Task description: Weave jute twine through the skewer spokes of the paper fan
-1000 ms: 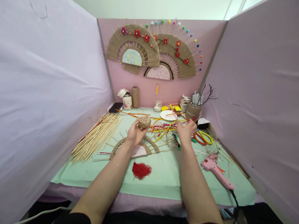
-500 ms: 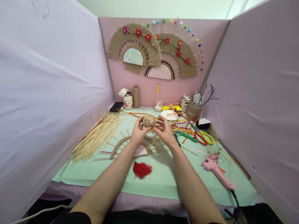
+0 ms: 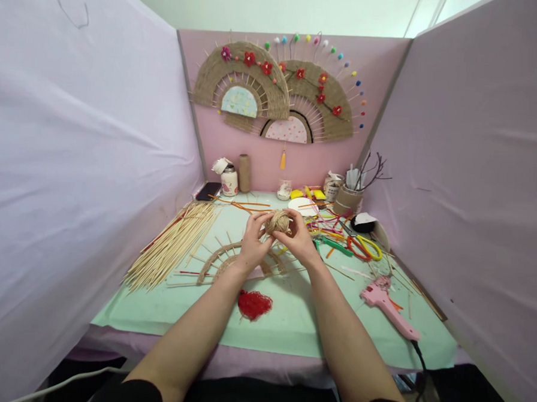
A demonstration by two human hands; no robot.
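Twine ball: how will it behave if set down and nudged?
The twine ball will probably roll, since it looks roundish. Being wound from visible strands, it's likely light and may give slightly when squeezed. The strands look matte and fibrous, so slipping seems unlikely.

The mint tablecloth (image 3: 154,315) is being lit softly and evenly, while the whitest glow is being shown at upper right, above the booth. The left cloth panel (image 3: 96,126) is being rendered pale, the right panel (image 3: 472,175) greyer. A faint, soft-edged shadow is being cast near the right hand (image 3: 299,237). Both panels are being stretched toward the edges — and strands on the twine ball (image 3: 278,224) are being slightly softened.
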